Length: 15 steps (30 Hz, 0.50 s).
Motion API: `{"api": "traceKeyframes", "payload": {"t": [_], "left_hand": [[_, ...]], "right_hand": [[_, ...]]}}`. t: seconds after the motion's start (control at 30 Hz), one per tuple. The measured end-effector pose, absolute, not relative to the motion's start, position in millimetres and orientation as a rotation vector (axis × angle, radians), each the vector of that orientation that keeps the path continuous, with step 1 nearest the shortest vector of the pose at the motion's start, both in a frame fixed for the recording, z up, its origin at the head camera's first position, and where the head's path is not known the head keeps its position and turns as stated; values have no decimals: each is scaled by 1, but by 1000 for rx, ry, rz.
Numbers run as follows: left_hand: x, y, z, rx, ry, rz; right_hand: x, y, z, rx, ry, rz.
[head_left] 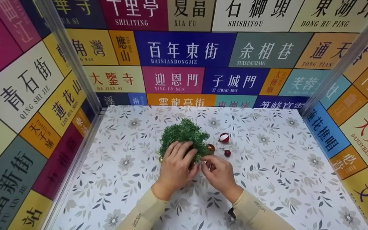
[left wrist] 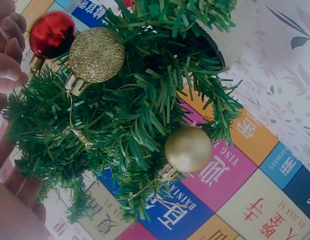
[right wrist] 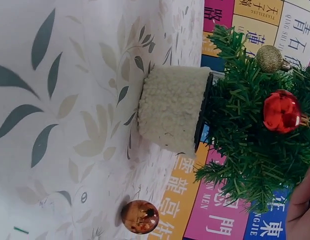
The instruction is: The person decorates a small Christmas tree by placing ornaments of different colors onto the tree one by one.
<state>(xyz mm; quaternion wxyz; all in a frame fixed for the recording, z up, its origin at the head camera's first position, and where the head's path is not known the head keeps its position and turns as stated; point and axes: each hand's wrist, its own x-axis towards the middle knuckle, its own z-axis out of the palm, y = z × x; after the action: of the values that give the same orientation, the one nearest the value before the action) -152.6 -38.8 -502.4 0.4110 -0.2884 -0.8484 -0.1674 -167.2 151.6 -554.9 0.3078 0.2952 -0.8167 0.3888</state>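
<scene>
A small green artificial Christmas tree (head_left: 184,131) stands upright in a fluffy cream pot (right wrist: 172,107). My left hand (head_left: 177,167) reaches over its near side, fingers extended and a little bent against the branches. Beside it my right hand (head_left: 219,172) has thumb and fingertips drawn together at the tree's right side. A shiny red bauble (right wrist: 281,111) hangs cap upward just below those fingertips, a gold string at its cap; the pinch itself is hidden. On the branches hang a glittery gold bauble (left wrist: 97,54) and a smooth gold bauble (left wrist: 187,149).
Right of the tree, a copper bauble (head_left: 210,148), a red-and-white ball (head_left: 224,137) and a small dark red ball (head_left: 227,153) lie on the floral tabletop (head_left: 279,179). Colourful lettered panels (head_left: 184,48) enclose the back and sides.
</scene>
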Motion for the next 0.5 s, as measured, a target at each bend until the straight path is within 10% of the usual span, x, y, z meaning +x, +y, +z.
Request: {"api": "traceKeyframes", "payload": {"t": [0.5], "left_hand": [[-145,-50,-510,-389,-2162,-498]], "right_hand": [[-171,194,-580,683,-2334,884]]}}
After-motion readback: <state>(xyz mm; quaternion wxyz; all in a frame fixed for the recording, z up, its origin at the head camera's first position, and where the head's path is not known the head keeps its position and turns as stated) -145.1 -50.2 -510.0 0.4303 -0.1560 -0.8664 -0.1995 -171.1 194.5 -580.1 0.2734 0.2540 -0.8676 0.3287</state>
